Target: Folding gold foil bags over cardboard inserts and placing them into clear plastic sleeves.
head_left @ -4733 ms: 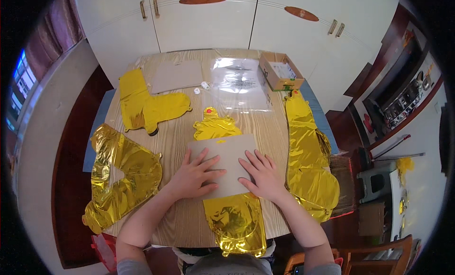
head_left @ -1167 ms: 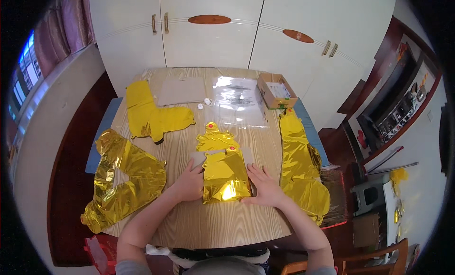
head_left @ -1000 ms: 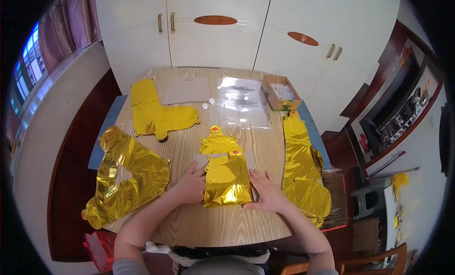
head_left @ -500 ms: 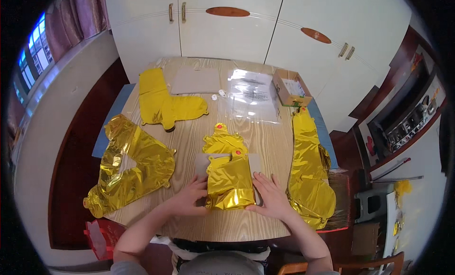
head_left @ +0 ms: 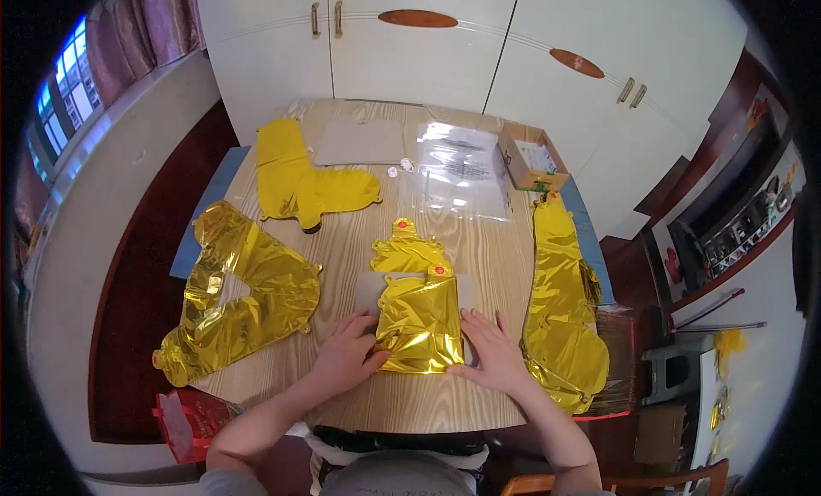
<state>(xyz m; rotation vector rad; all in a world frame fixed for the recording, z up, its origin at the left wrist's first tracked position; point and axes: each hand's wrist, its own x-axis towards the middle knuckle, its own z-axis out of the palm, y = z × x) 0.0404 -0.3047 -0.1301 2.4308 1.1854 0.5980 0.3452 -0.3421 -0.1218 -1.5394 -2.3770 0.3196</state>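
Observation:
A folded gold foil balloon [head_left: 419, 325] lies on a grey cardboard sheet [head_left: 368, 292] near the table's front edge. Its far end shows a red-marked tab, and another gold foil piece [head_left: 406, 253] with its own red-marked tab sticks out beyond the card. My left hand [head_left: 346, 357] rests at the left side, fingers stretched along the card and thumb on the foil's lower left corner. On the opposite side my right hand [head_left: 494, 352] lies with fingers spread along the edge, its thumb at the lower right corner. Both palms face down.
Flat gold foil balloons lie at the far left [head_left: 295, 175], near left [head_left: 256, 291] and right [head_left: 564, 316]. Farther back are a grey card [head_left: 359, 142], a clear plastic sleeve [head_left: 462, 171], small white pieces [head_left: 393, 172] and a cardboard box [head_left: 532, 158]. White cabinets [head_left: 419, 60] stand behind.
My left thumb has moved up onto the foil's lower left corner. The foil's near part has shifted slightly and creases differently. My right hand stays at its side; the whole view has tilted a little.

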